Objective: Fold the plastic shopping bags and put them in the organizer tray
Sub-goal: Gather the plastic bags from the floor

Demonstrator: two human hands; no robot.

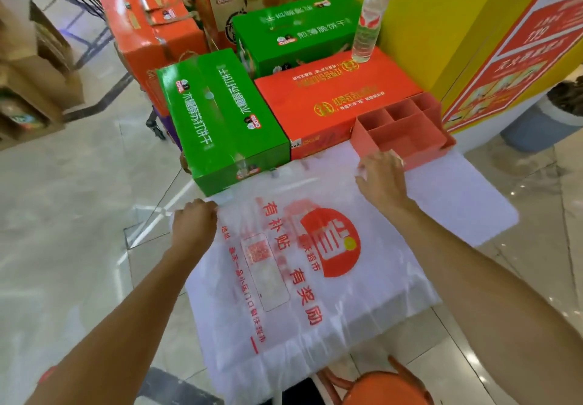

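Left hand (194,226): curled into a fist on the left edge of the plastic bag (303,281), pinching that edge tight. Knuckles up, fingers tucked under, thin plastic bunched between them.

Right hand (381,180): on the far edge of the same bag, just in front of the organizer tray (403,135). Fingers bent down over the plastic and spread a little, tips on the bag's top edge, holding it there. Hard to tell how much plastic sits inside the fingers.

Bag: white, see-through, with red writing and a big red round picture. Spread out flat and wide between the two hands. Near end hanging down toward an orange stool (381,385). More white plastic (457,193) lying flat under it, sticking out on the right side.

Tray: red, with small boxes inside, split by little walls. Standing at the far right end of the white plastic, touching a flat orange box (334,101) behind it. No bags in the parts of the tray that show.

Beside the orange box, a green box (220,114). Behind, another green box (293,32) and more orange boxes (148,35). A clear water bottle (369,23) standing upright on the flat orange box, next to a yellow wall (441,10).
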